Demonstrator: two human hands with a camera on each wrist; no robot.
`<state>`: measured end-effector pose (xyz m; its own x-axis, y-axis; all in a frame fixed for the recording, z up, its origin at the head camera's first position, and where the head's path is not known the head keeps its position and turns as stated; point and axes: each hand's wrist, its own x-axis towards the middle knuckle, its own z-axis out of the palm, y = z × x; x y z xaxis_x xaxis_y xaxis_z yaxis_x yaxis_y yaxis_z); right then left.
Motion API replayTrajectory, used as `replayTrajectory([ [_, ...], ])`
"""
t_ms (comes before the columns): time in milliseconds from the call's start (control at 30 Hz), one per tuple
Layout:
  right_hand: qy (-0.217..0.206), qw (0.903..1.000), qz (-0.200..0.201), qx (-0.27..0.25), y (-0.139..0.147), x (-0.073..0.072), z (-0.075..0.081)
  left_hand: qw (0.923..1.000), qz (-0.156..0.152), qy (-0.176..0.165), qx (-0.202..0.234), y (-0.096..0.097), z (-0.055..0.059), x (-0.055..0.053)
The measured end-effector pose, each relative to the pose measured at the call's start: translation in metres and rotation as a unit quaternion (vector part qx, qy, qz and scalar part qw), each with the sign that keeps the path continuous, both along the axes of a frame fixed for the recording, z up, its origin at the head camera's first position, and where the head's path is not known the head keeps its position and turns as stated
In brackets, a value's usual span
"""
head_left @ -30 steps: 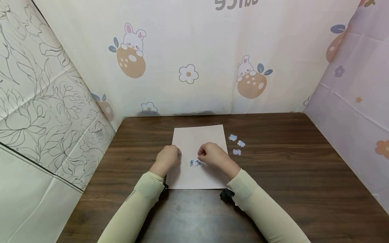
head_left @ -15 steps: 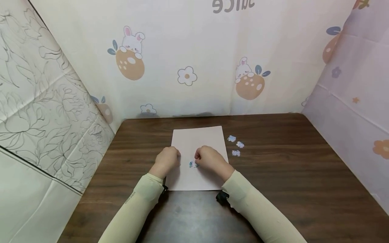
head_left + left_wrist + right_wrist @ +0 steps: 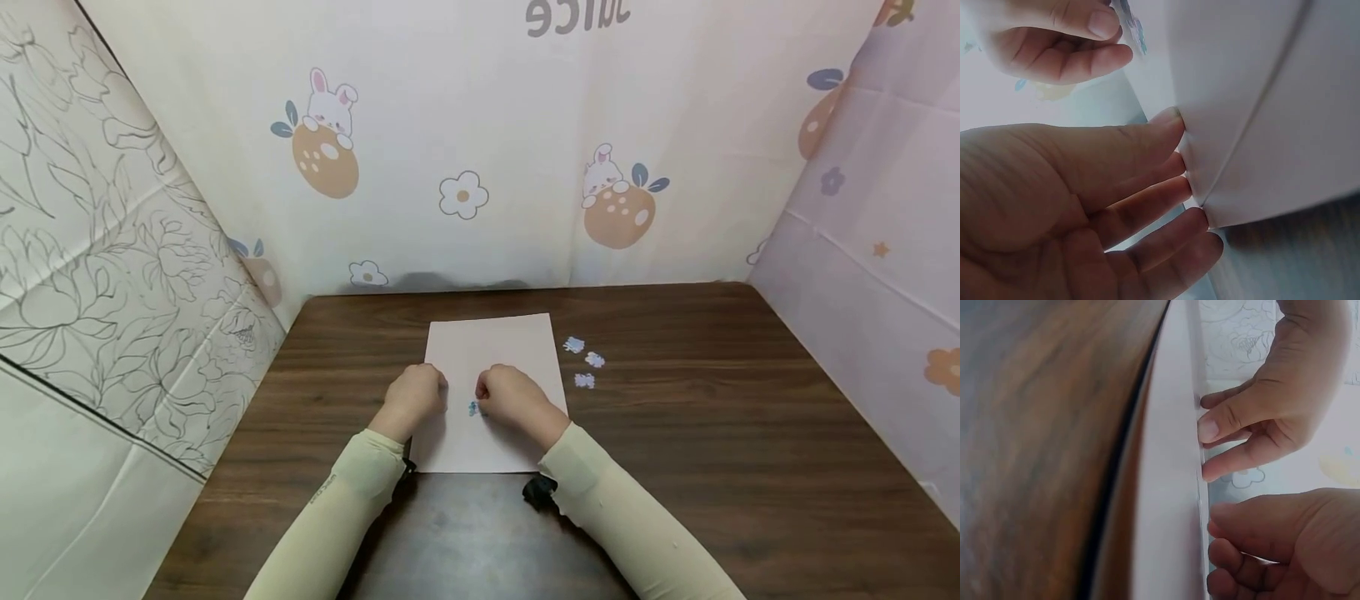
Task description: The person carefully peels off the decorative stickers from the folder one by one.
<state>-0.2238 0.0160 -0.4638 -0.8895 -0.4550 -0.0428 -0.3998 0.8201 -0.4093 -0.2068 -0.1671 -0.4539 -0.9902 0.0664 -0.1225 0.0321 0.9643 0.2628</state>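
A white sheet [image 3: 487, 337] lies on the brown table, and a small blue-green sticker-like piece [image 3: 473, 408] is on its middle. My right hand [image 3: 513, 397] is over the sheet with curled fingers, just right of that piece, and covers a second piece beside it. In the left wrist view, the coloured piece [image 3: 1138, 34] lies flat right by the right fingertips, and I see nothing held between them. My left hand [image 3: 411, 392] rests at the sheet's left side; its thumb and extended fingers touch the surface, as the left wrist view shows.
Three small pale-blue cutouts lie right of the sheet: an upper one [image 3: 573, 344], a middle one [image 3: 595, 359] and a lower one [image 3: 584, 381]. Behind the table [image 3: 712, 433] hangs a printed curtain [image 3: 405, 108]; patterned cloth also closes both sides.
My right hand has shifted slightly left and toward me, covering the right one of the two pieces on the sheet. My left hand stays in place, and the view has tilted slightly.
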Motion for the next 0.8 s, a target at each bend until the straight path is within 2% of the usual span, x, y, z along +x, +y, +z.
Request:
replayTrajectory([
  [167,0.010,0.9999,0.013,0.002,-0.0004,0.0002,-0.0040,1.0000,-0.001,-0.001,0.001,0.0011,0.0010,0.0011],
  [467,0.018,0.9995,0.023,-0.008,-0.0027,0.0016,-0.0006,1.0000,-0.003,0.003,0.000,0.0002,0.0021,0.0018],
  [800,0.025,0.9990,0.038,0.000,-0.0053,0.0003,-0.0045,1.0000,-0.001,-0.007,0.000,-0.0003,0.0020,0.0015],
])
